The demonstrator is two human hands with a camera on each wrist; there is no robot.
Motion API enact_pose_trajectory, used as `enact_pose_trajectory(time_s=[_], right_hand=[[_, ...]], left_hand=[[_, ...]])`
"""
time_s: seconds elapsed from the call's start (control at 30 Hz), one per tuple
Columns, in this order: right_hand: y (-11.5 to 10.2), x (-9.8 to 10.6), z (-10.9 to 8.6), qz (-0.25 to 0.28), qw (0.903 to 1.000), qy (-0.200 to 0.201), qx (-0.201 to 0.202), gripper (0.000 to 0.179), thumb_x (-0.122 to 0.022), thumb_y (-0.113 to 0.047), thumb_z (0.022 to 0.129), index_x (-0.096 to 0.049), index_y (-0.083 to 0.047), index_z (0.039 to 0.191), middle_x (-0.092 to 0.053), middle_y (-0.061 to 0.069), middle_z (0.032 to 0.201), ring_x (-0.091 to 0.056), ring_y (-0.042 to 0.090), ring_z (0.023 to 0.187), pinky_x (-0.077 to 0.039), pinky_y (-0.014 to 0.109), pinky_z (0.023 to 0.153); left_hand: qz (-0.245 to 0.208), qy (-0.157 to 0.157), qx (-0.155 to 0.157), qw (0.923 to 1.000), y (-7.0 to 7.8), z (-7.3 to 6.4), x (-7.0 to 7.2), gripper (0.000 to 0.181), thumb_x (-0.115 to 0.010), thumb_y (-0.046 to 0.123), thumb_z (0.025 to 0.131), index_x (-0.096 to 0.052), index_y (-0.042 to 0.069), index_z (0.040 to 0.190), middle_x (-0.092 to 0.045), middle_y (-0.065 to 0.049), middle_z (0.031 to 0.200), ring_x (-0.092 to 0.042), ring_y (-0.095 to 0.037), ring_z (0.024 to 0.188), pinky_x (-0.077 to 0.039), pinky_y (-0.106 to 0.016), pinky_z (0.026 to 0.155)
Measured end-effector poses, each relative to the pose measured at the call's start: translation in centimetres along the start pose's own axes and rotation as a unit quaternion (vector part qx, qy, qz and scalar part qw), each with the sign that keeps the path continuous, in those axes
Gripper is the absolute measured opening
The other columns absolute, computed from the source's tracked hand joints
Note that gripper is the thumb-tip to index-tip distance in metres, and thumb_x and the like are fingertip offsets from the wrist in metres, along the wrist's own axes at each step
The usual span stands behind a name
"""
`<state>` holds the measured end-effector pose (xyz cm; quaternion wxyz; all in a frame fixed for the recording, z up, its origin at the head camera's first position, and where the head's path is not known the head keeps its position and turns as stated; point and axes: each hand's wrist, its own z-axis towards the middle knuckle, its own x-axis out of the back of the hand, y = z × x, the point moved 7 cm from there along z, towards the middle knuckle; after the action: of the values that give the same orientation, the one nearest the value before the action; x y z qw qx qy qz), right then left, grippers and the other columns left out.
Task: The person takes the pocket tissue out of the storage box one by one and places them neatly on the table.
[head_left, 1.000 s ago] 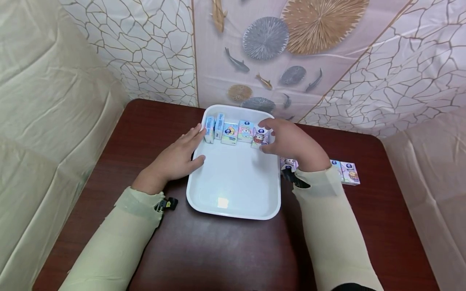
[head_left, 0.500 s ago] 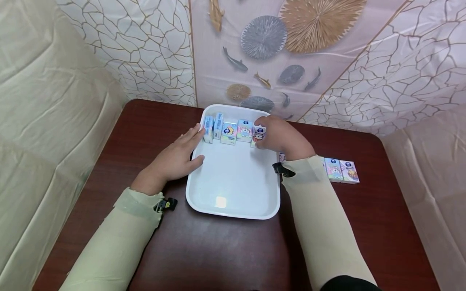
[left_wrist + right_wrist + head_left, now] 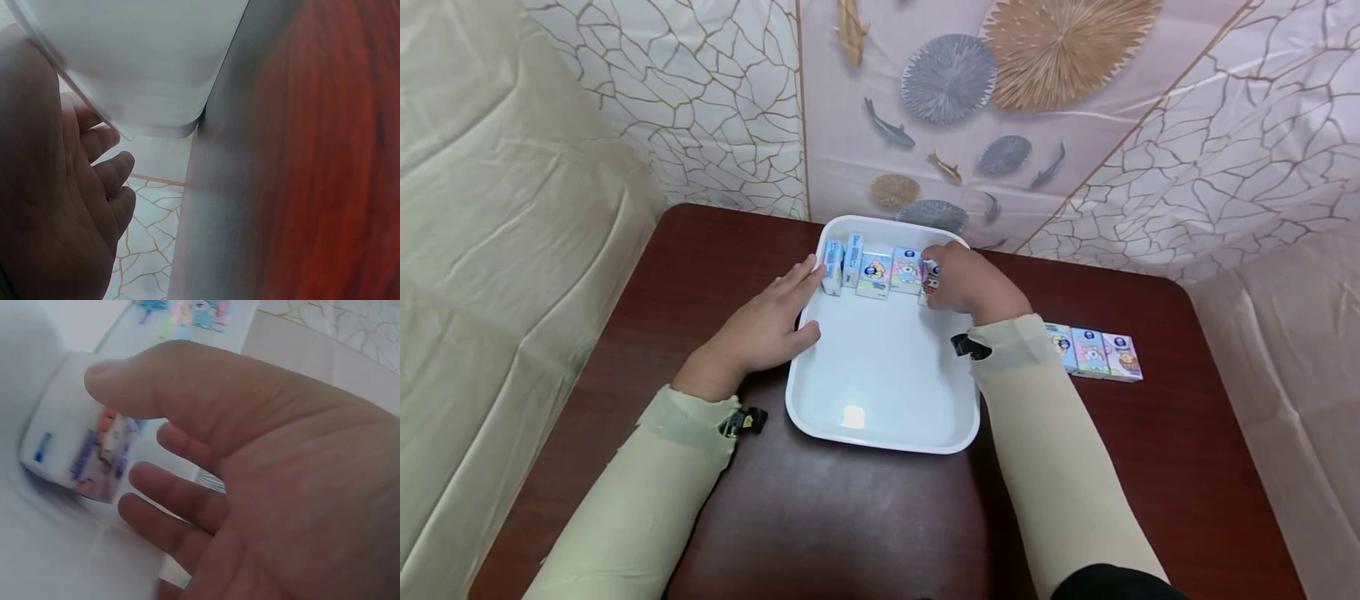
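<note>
A white tray [image 3: 880,375] holds a row of small printed packs, like pocket tissue packs, along its far end. My right hand [image 3: 973,283] is at the rightmost pack [image 3: 929,283], pinching it with the thumb at its near end and a finger at its far end. In the right wrist view the thumb lies over that pack's white end [image 3: 50,437], and the other fingers are loosely bent beside it. With fingers stretched out, my left hand [image 3: 756,325] rests along the tray's left rim, its fingertips beside the leftmost pack [image 3: 832,267].
A blue upright pack [image 3: 852,260], a yellow-printed pack [image 3: 874,276] and a pink-blue one [image 3: 907,270] share the row. Right of the tray, several more packs [image 3: 1091,353] lie side by side on the dark wooden table [image 3: 1165,467]. Patterned cloth [image 3: 715,100] hangs behind.
My right hand has shifted left and closed in on the rightmost pack, covering more of it. Its forearm moved left too, uncovering more packs on the table. My left hand stays put.
</note>
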<state>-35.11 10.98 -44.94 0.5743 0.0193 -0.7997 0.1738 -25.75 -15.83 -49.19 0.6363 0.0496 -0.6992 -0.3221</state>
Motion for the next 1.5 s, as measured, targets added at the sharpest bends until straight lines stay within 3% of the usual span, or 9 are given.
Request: enact_pose_trajectory(time_s=[0.23, 0.6, 0.87, 1.2, 1.5], right_hand=[[0.4, -0.8, 0.5, -0.031, 0.9993, 0.003, -0.021, 0.079, -0.082, -0.009, 0.085, -0.047, -0.007, 0.156, -0.050, 0.015, 0.143, -0.052, 0.030, 0.115, -0.055, 0.045, 0.099], [0.3, -1.0, 0.6, -0.049, 0.9986, -0.004, -0.021, 0.072, -0.079, -0.008, 0.087, -0.048, -0.004, 0.152, -0.050, 0.013, 0.142, -0.048, 0.028, 0.117, -0.052, 0.044, 0.103], [0.1, -0.9, 0.2, -0.053, 0.9982, -0.014, -0.024, 0.078, -0.079, -0.009, 0.088, -0.044, -0.005, 0.157, -0.047, 0.015, 0.152, -0.049, 0.030, 0.119, -0.055, 0.046, 0.103], [-0.4, -0.2, -0.6, -0.062, 0.9979, 0.003, -0.018, 0.080, -0.080, -0.012, 0.087, -0.044, -0.008, 0.159, -0.044, 0.014, 0.157, -0.052, 0.031, 0.118, -0.050, 0.058, 0.105], [-1.3, 0.6, -1.5, -0.055, 0.9982, 0.024, -0.003, 0.079, -0.083, -0.008, 0.084, -0.048, -0.006, 0.155, -0.048, 0.014, 0.152, -0.053, 0.030, 0.115, -0.054, 0.051, 0.103]], left_hand=[[-0.002, -0.001, -0.006, 1.0000, 0.4, 0.3, 0.1, 0.082, -0.053, 0.039, 0.103, -0.007, 0.028, 0.170, 0.001, 0.006, 0.178, -0.009, -0.023, 0.166, -0.014, -0.050, 0.134], [0.003, 0.000, -0.003, 1.0000, 0.4, 0.3, 0.3, 0.082, -0.052, 0.040, 0.103, -0.007, 0.028, 0.170, 0.001, 0.008, 0.178, -0.009, -0.023, 0.166, -0.015, -0.050, 0.134], [0.002, -0.002, 0.000, 1.0000, 0.3, 0.2, 0.2, 0.082, -0.053, 0.040, 0.103, -0.007, 0.029, 0.170, 0.001, 0.007, 0.178, -0.009, -0.023, 0.166, -0.015, -0.050, 0.134], [0.004, 0.001, 0.004, 1.0000, 0.2, 0.1, 0.1, 0.082, -0.053, 0.040, 0.103, -0.008, 0.028, 0.170, 0.001, 0.007, 0.178, -0.009, -0.023, 0.166, -0.015, -0.049, 0.134], [0.005, -0.003, 0.013, 0.9999, 0.0, 0.0, 0.1, 0.082, -0.053, 0.041, 0.103, -0.007, 0.030, 0.170, 0.002, 0.008, 0.178, -0.008, -0.023, 0.166, -0.017, -0.052, 0.133]])
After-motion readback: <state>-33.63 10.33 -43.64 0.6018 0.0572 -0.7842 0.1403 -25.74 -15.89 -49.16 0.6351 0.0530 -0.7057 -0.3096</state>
